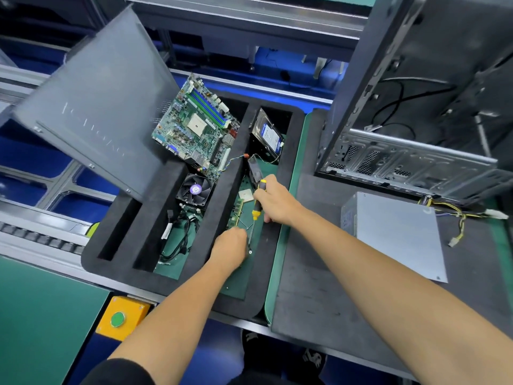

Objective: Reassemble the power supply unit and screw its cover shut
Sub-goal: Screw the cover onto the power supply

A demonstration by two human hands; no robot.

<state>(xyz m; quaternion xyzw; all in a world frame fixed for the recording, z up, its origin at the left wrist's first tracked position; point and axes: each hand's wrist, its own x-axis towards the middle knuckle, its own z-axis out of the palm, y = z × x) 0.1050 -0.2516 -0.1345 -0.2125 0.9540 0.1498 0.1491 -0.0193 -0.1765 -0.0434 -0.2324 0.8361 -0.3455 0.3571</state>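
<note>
The grey power supply unit [394, 232] lies on the dark mat at the right, its yellow and black cable bundle [455, 218] trailing toward the open case. My right hand [274, 201] is over the right slot of the black foam tray [266, 245], closed around a yellow and black screwdriver [258, 207] whose tip points down into the slot. My left hand [230, 245] reaches into the same slot with fingers curled near a small screw [250, 252]; what it grips is hidden.
A motherboard [197, 126], a fan [194, 190], cables, a hard drive [268, 134] and a memory stick sit in the tray. A grey side panel [94, 107] leans at the left. The open computer case [416, 107] stands at the right. A yellow button box [122, 318] is at the front.
</note>
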